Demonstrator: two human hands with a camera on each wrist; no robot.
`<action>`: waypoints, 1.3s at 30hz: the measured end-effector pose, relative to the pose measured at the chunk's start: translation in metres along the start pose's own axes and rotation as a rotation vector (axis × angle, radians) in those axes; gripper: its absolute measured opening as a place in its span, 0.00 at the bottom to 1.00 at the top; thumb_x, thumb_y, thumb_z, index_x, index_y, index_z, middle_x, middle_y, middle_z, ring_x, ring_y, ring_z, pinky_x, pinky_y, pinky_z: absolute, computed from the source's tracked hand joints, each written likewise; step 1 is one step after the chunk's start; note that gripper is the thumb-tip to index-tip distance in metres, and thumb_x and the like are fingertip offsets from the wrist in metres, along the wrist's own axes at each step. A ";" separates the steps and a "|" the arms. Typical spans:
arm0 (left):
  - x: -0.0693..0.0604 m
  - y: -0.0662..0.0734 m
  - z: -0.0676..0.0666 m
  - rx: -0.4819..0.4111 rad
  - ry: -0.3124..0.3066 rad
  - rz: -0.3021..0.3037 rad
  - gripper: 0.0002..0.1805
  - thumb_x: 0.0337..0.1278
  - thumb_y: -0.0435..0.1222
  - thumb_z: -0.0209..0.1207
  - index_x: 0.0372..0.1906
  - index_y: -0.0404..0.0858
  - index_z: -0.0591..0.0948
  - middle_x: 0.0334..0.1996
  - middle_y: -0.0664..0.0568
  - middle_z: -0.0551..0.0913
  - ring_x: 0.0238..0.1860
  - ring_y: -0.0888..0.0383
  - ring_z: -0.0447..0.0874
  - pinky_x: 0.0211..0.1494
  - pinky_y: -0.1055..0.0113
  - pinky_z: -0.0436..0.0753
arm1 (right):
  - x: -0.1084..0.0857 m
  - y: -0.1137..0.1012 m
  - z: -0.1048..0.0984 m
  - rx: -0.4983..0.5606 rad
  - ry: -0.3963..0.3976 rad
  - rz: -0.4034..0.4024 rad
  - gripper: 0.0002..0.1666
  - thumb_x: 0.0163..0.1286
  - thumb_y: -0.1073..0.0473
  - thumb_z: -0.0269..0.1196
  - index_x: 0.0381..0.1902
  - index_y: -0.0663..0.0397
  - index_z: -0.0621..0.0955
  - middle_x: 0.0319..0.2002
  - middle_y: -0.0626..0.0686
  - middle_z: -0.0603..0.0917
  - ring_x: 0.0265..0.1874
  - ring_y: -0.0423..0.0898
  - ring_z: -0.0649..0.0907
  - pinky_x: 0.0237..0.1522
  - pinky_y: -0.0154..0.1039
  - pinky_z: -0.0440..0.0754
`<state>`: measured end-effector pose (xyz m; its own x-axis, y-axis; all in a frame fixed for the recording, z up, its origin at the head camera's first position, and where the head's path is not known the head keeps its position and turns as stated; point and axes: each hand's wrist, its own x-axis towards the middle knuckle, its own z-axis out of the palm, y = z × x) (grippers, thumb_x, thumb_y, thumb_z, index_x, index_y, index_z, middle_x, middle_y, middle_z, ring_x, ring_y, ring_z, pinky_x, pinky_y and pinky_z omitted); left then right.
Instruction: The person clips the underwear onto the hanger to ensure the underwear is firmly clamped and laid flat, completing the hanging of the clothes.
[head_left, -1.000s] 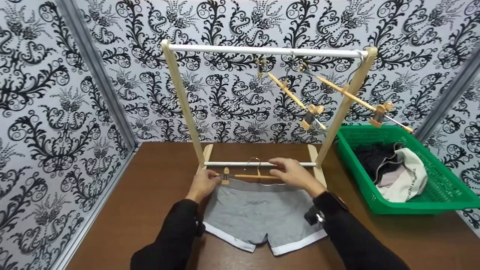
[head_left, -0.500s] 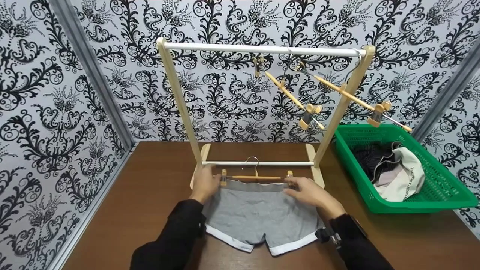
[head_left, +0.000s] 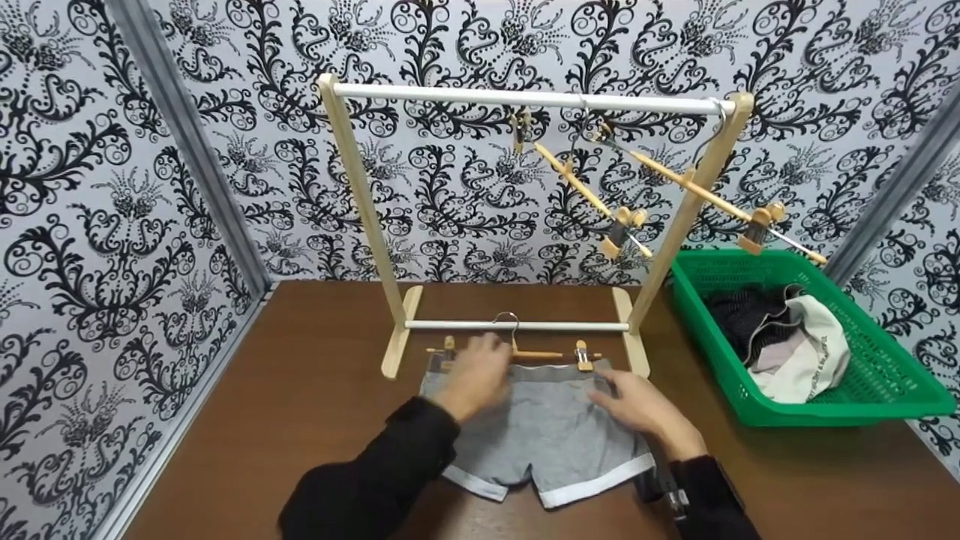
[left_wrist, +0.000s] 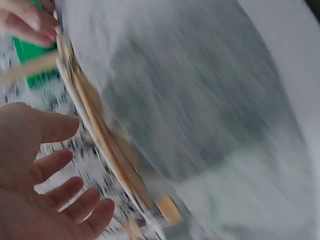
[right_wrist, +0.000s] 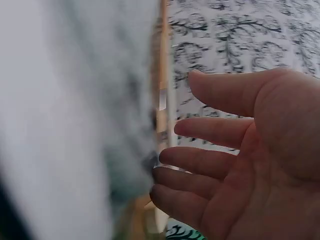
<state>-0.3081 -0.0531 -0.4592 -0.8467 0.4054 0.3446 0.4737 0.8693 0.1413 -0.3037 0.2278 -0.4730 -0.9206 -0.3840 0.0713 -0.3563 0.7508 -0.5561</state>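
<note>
We seem to be in a small partitioned booth, since black-and-white scroll-patterned panels point(head_left: 465, 225) rise behind and on both sides of a brown tabletop point(head_left: 300, 420), with grey metal strips point(head_left: 191, 135) at the far left and far right corners. The clothes rack point(head_left: 517, 97) standing on it, the grey shorts point(head_left: 555, 427) lying nearer us and the green basket point(head_left: 727, 360) of garments at right give it the look of a clothes-handling station, though we cannot tell what sort of building surrounds it.
</note>
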 end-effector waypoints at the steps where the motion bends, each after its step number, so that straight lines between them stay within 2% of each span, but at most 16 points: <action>1: 0.006 0.007 0.001 0.015 -0.046 0.018 0.21 0.49 0.35 0.68 0.51 0.34 0.81 0.50 0.41 0.79 0.50 0.43 0.79 0.49 0.52 0.82 | 0.000 0.002 0.001 -0.005 0.004 0.001 0.32 0.74 0.55 0.62 0.65 0.75 0.73 0.61 0.72 0.77 0.63 0.69 0.75 0.65 0.62 0.69; 3: 0.019 0.021 0.002 0.056 -0.138 0.041 0.22 0.53 0.37 0.68 0.54 0.36 0.81 0.51 0.43 0.79 0.52 0.46 0.78 0.51 0.54 0.83 | 0.001 0.005 0.003 -0.016 0.019 -0.005 0.31 0.74 0.56 0.63 0.65 0.75 0.73 0.61 0.73 0.77 0.63 0.69 0.75 0.65 0.62 0.69; 6: 0.040 0.039 0.008 0.082 -0.248 0.043 0.24 0.57 0.40 0.66 0.58 0.37 0.79 0.55 0.45 0.79 0.56 0.48 0.77 0.57 0.56 0.80 | 0.000 0.009 0.004 -0.040 0.031 -0.016 0.30 0.73 0.58 0.63 0.63 0.76 0.74 0.62 0.76 0.74 0.64 0.71 0.73 0.66 0.62 0.68; 8: 0.053 0.050 0.017 0.084 -0.290 0.036 0.25 0.60 0.41 0.65 0.61 0.38 0.78 0.58 0.45 0.78 0.59 0.48 0.76 0.60 0.55 0.79 | -0.002 0.011 0.005 -0.072 0.019 -0.024 0.28 0.71 0.61 0.64 0.61 0.78 0.75 0.63 0.81 0.70 0.64 0.73 0.71 0.66 0.63 0.67; 11: 0.067 0.063 0.032 0.079 -0.318 -0.007 0.25 0.63 0.44 0.62 0.63 0.41 0.78 0.62 0.46 0.77 0.61 0.48 0.75 0.62 0.52 0.77 | -0.004 0.011 0.007 -0.117 -0.011 -0.037 0.26 0.68 0.64 0.65 0.58 0.78 0.77 0.63 0.85 0.66 0.64 0.76 0.69 0.66 0.64 0.67; 16: 0.082 0.075 0.049 0.092 -0.320 -0.096 0.22 0.65 0.47 0.60 0.62 0.47 0.80 0.62 0.51 0.77 0.62 0.50 0.74 0.59 0.46 0.75 | -0.001 0.009 0.009 -0.107 -0.033 -0.047 0.26 0.67 0.65 0.65 0.58 0.77 0.76 0.65 0.85 0.64 0.66 0.76 0.67 0.66 0.64 0.66; 21: 0.089 0.080 0.052 0.050 -0.326 -0.140 0.17 0.67 0.40 0.58 0.58 0.48 0.82 0.61 0.52 0.79 0.62 0.51 0.75 0.59 0.46 0.74 | 0.001 0.012 0.006 -0.071 0.000 -0.035 0.28 0.67 0.62 0.65 0.60 0.77 0.76 0.64 0.83 0.67 0.66 0.76 0.67 0.65 0.64 0.67; 24: 0.089 0.081 0.053 0.019 -0.321 -0.150 0.15 0.67 0.38 0.58 0.56 0.47 0.83 0.59 0.53 0.81 0.61 0.51 0.76 0.59 0.46 0.73 | 0.001 0.014 0.005 -0.033 0.024 0.001 0.33 0.66 0.60 0.66 0.62 0.78 0.74 0.62 0.80 0.72 0.64 0.74 0.71 0.64 0.63 0.69; 29: 0.088 0.078 0.055 -0.022 -0.301 -0.141 0.18 0.63 0.36 0.61 0.57 0.48 0.83 0.57 0.53 0.82 0.59 0.51 0.78 0.59 0.46 0.73 | 0.003 0.014 0.005 0.124 0.060 0.076 0.39 0.69 0.59 0.64 0.69 0.78 0.65 0.63 0.75 0.74 0.63 0.68 0.74 0.65 0.62 0.70; 33: 0.088 0.074 0.056 -0.088 -0.288 -0.151 0.23 0.56 0.32 0.64 0.58 0.49 0.83 0.56 0.52 0.82 0.58 0.50 0.78 0.59 0.47 0.73 | 0.007 0.014 0.007 0.244 0.096 0.110 0.40 0.72 0.60 0.64 0.70 0.83 0.61 0.63 0.78 0.72 0.64 0.69 0.73 0.66 0.60 0.69; 39: 0.086 0.069 0.062 -0.197 -0.232 -0.183 0.17 0.58 0.35 0.65 0.53 0.48 0.85 0.51 0.51 0.83 0.55 0.49 0.79 0.56 0.51 0.74 | 0.010 0.014 0.004 0.445 0.105 0.161 0.38 0.77 0.62 0.59 0.69 0.88 0.56 0.66 0.82 0.65 0.67 0.71 0.69 0.67 0.60 0.68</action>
<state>-0.3636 0.0595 -0.4771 -0.9435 0.3215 0.0800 0.3279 0.8714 0.3649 -0.3168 0.2326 -0.4833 -0.9776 -0.2087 0.0260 -0.1265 0.4850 -0.8653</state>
